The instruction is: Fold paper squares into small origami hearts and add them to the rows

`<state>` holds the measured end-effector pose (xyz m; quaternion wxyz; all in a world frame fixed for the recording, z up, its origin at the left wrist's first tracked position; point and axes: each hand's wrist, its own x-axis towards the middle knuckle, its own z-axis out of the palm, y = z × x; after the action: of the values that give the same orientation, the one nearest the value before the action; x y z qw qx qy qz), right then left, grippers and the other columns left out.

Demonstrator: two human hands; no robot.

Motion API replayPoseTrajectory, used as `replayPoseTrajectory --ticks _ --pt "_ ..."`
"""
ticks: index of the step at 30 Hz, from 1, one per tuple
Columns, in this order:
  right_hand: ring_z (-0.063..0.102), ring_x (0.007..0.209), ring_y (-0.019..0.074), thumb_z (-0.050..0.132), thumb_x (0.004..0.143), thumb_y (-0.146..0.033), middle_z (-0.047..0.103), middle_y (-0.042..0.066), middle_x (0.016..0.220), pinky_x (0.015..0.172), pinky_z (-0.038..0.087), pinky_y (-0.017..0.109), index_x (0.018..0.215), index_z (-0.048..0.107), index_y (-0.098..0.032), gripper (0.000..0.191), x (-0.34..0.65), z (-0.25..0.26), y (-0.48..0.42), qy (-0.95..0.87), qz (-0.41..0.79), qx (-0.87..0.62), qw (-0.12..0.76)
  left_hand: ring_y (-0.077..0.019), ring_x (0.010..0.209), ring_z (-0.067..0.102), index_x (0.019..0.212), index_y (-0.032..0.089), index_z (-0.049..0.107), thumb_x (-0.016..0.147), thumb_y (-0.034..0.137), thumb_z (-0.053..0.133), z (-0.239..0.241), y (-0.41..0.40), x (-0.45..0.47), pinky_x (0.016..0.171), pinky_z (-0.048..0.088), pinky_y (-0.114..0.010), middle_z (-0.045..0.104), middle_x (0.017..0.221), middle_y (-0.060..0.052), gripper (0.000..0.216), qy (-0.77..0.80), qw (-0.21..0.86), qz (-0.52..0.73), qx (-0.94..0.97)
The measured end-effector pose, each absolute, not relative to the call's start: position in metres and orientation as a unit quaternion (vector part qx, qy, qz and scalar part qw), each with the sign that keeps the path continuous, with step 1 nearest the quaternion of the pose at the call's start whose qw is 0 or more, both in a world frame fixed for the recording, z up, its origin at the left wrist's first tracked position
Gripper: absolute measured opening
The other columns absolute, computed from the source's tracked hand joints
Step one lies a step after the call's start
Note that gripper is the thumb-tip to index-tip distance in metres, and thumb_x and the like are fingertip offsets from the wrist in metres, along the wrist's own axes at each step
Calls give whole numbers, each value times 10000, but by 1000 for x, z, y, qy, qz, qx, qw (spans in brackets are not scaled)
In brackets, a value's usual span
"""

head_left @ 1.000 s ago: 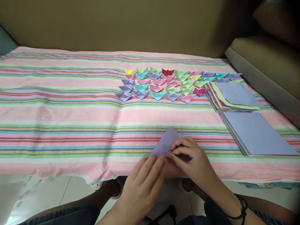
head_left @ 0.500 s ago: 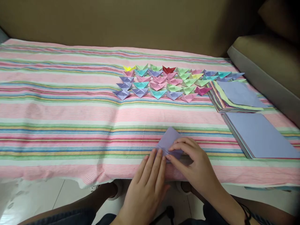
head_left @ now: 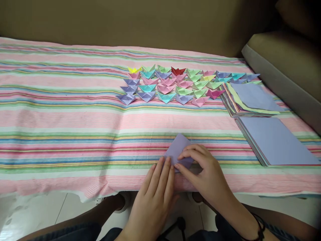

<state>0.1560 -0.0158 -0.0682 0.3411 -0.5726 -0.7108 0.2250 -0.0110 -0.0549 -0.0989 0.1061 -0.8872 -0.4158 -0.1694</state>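
A small folded sheet of purple paper (head_left: pixel 178 144) lies near the front edge of the striped cloth, one corner pointing away from me. My left hand (head_left: pixel 155 190) rests on its lower left part with fingers stretched out flat. From the right, my right hand (head_left: pixel 203 164) has its thumb and bent index finger close together at the paper's lower middle, pinching at a fold. The paper's lower edge is partly hidden beneath my fingers.
Rows of folded paper boats (head_left: pixel 165 88) in several colours stand farther back. To the right lie a neat paper stack (head_left: pixel 278 142) and a looser paper stack (head_left: pixel 255 97) behind it. The striped cloth (head_left: pixel 62 120) covers the seat, with a sofa armrest (head_left: pixel 281 67) at the right.
The view has shifted slightly. A raised crease near my fingertips now looks flatter, and both hands stay on the purple paper in nearly the same pose.
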Motion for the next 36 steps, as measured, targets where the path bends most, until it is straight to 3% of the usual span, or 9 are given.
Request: replayPoseTrajectory --ticks 25,36 --pt "541 849 222 664 727 -147 591 35 822 733 439 354 761 590 -213 105 156 -68 -15 -698 245 -576 348 -299 1228 461 1224 27 507 848 415 495 -95 -53 -9 1011 351 -389 503 1316 -181 541 -414 121 -164 -887" --pt "545 885 226 669 715 -129 604 32 842 768 437 358 776 607 -215 122 160 -64 -14 -696 273 -570 341 -309 1291 373 1285 39 450 831 437 522 -100 -54 -11 1055 306 -403 417 1387 -178 608 -415 117 -141 -891"
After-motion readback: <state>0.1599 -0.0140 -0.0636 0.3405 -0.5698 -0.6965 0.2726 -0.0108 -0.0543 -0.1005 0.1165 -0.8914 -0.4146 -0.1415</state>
